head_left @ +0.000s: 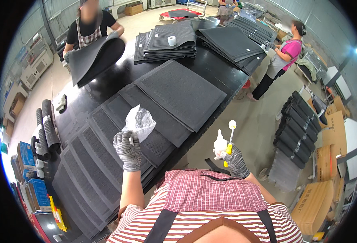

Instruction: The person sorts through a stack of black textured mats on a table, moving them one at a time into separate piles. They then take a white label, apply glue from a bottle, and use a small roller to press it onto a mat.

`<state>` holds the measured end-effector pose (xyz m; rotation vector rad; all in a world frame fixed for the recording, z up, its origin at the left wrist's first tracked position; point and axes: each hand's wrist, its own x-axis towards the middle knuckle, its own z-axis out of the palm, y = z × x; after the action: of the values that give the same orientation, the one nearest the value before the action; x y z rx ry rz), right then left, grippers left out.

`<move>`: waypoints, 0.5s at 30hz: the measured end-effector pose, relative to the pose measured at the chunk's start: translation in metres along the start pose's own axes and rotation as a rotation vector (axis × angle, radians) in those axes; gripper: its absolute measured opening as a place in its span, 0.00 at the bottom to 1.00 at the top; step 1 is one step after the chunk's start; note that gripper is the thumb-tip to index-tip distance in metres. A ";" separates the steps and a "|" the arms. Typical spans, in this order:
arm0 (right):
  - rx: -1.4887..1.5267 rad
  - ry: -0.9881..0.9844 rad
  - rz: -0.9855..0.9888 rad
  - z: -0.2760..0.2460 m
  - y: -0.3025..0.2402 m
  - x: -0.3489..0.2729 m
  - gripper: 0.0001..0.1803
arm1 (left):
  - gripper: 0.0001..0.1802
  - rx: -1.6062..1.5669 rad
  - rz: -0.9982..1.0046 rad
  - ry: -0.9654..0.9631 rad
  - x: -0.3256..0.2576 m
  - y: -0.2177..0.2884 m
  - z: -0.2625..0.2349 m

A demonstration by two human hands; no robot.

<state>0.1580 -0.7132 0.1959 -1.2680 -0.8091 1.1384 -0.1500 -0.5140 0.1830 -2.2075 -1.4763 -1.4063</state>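
My left hand [128, 150], in a grey knitted glove, is closed on a crumpled see-through plastic bag [141, 122]. Below the bag, dark grey textured floor mats [182, 91] lie overlapping along the black table. Off the table's near edge, my right hand [236, 160], gloved alike, grips a white squeeze bottle [220, 144] with its pointed nozzle up. That same hand also holds a slim yellow-handled tool [228, 150] with a pale stem and a round white head; its exact kind I cannot tell.
Stacked mats [170, 42] with a white roll [171, 41] stand farther back. Across the table, one person bends a large mat [93, 58]; another person [290, 50] works at the right. Rolled mats [296, 129] and cardboard boxes [314, 202] are on the floor at right.
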 end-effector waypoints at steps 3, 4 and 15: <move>-0.010 -0.031 -0.005 -0.007 -0.017 0.042 0.19 | 0.13 0.179 -0.143 -0.540 -0.010 -0.005 0.047; -0.008 -0.029 0.011 -0.011 -0.015 0.056 0.19 | 0.16 0.233 -0.250 -0.871 -0.009 -0.004 0.057; -0.352 -0.596 -0.102 -0.031 0.035 0.218 0.26 | 0.20 -0.689 -0.810 -0.702 0.002 0.086 0.072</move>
<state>0.2415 -0.5175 0.1292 -1.1545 -1.5545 1.3498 -0.0382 -0.5164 0.1754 -2.8621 -2.6869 -1.5759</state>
